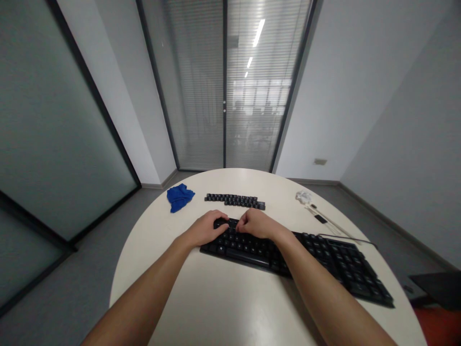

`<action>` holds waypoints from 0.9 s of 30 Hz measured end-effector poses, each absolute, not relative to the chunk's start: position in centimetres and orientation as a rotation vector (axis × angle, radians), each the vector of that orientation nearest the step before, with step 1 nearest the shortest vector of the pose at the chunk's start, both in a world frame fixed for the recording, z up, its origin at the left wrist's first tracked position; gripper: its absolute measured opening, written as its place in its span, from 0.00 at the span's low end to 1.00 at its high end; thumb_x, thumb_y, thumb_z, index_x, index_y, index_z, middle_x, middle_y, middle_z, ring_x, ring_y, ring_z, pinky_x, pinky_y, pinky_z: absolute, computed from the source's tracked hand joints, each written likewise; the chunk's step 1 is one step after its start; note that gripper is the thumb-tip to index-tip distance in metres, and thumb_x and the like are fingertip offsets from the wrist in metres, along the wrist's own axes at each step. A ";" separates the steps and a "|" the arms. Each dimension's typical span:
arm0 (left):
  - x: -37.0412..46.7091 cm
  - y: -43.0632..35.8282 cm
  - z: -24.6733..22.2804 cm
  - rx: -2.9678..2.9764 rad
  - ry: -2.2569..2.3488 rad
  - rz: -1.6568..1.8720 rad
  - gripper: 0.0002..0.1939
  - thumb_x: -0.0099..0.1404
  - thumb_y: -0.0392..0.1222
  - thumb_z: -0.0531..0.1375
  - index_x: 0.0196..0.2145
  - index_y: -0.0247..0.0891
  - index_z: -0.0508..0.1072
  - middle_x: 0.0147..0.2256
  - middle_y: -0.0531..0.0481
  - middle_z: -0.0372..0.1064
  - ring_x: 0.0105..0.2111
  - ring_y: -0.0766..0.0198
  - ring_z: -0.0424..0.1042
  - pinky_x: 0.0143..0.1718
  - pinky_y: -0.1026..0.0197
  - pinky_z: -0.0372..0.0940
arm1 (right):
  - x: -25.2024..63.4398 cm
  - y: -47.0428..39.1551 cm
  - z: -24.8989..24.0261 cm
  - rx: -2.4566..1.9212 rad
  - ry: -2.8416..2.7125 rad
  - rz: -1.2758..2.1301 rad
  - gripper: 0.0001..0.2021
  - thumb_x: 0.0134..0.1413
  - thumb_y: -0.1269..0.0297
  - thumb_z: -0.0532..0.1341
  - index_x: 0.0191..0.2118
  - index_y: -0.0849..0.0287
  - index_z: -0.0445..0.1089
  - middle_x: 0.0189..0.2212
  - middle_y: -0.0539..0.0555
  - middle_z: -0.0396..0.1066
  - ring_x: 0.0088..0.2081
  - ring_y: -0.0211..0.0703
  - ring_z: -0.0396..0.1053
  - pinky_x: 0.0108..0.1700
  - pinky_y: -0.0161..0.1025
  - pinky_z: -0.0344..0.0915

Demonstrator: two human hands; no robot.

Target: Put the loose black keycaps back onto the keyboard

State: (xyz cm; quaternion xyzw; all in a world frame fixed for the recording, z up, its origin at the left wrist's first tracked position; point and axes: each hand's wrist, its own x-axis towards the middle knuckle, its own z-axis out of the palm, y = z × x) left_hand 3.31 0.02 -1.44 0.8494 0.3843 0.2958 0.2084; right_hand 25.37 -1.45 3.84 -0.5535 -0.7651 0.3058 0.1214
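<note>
A black keyboard lies at a slant across the round table. My left hand rests at its left end, thumb and fingers apart around the upper left corner. Just right of it, my right hand is over the upper key rows, its fingers bent and pressed together; whatever may be between the fingertips is too small to make out. Beyond the hands, loose black keycaps stand in rows on the table.
A crumpled blue cloth lies at the table's back left. On the right are a clear plastic bundle, a small black piece, thin pale sticks and a dark cable. The white table's curved edge surrounds everything.
</note>
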 end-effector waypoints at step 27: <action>4.9 -1.8 -1.1 2.614 1.208 0.606 0.25 0.71 0.56 0.54 0.58 0.39 0.68 0.55 0.40 0.67 0.56 0.47 0.63 0.60 0.45 0.58 | 26.2 -0.9 3.3 -1.570 -2.226 0.908 0.07 0.49 0.65 0.65 0.31 0.61 0.80 0.26 0.51 0.78 0.30 0.41 0.71 0.32 0.33 0.61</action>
